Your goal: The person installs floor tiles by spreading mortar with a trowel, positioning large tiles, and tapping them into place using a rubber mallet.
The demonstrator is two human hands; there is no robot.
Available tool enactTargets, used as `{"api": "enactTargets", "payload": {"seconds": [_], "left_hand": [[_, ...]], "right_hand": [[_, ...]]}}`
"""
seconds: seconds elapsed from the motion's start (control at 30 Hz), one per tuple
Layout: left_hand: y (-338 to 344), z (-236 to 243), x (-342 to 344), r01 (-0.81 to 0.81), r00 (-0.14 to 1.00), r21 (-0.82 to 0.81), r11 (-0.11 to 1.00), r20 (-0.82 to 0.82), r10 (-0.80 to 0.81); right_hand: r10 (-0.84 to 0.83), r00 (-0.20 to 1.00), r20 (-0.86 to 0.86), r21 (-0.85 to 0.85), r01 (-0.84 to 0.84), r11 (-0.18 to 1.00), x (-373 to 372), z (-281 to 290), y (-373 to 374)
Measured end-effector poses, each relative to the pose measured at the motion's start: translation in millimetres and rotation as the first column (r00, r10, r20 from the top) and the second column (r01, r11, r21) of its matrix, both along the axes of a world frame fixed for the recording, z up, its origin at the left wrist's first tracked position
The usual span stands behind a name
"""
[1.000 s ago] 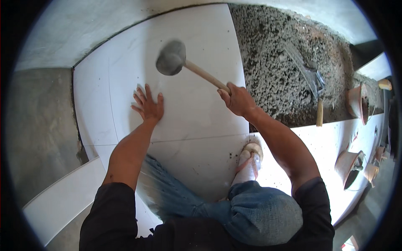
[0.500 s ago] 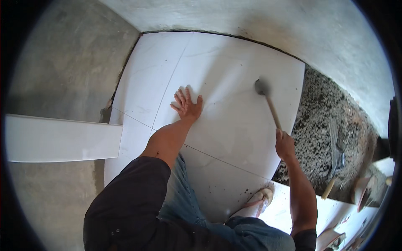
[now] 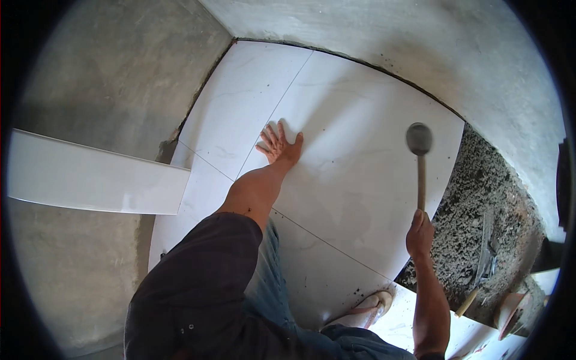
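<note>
The left hand (image 3: 279, 146) lies flat and released on a large white floor tile (image 3: 360, 180), palm down, fingers spread and pointing away from the person. It rests just to the right of the thin joint line that separates this tile from the neighbouring white tile (image 3: 240, 108) on its left. Nothing is gripped in it; it only presses on the tile surface.

The right hand (image 3: 420, 231) is clenched around the lower end of a wooden handle. The handle belongs to a rubber mallet (image 3: 419, 156) that rises straight up from the fist, its dark rounded head well beyond the knuckles and over the same large tile, near that tile's right edge. Whether the head touches the tile or hovers above it cannot be told. The mallet stands well to the right of the left hand, with bare tile between them.

Right of the right hand, past the tile's edge, lies a rough bed of grey mortar (image 3: 480, 204). A trowel (image 3: 483, 258) with a wooden handle rests on it, below and to the right of the fist.

Far to the left of the left hand, a long white tile strip (image 3: 96, 180) lies across the bare concrete floor (image 3: 108, 78), its near end overlapping the edge of the laid tiles. Below the right hand, close to the person's body, a foot in a light sandal (image 3: 372, 306) rests on a tile.
</note>
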State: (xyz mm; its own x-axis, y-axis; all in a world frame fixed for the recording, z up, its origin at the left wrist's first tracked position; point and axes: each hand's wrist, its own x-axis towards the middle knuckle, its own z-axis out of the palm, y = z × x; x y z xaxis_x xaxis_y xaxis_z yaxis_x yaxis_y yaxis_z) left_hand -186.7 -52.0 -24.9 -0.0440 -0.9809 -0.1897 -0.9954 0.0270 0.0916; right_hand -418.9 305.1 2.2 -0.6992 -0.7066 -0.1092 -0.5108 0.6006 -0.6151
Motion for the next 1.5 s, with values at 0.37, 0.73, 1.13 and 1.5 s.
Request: {"api": "enactTargets", "payload": {"seconds": [0.37,0.73,1.13,1.5], "left_hand": [[-11,-4,3,-0.029,1.000,-0.017,0.999,0.002,0.029],[-13,0,7,-0.018,0.999,-0.023,1.000,-0.039,0.017],[-23,-1,-2,-0.025,0.999,-0.053,0.998,-0.046,0.022],[-15,-6,9,-0.031,0.998,-0.056,0.998,-0.058,0.028]], "right_hand": [[0.047,0.998,0.031,0.026,-0.048,0.999,12,8,7],[-0.131,0.866,0.482,-0.105,0.205,0.973,41,15,-11],[-0.206,0.712,0.672,-0.047,0.319,0.946,41,-15,-16],[-0.199,0.437,0.877,0.019,0.382,0.924,47,14,-11]]}}
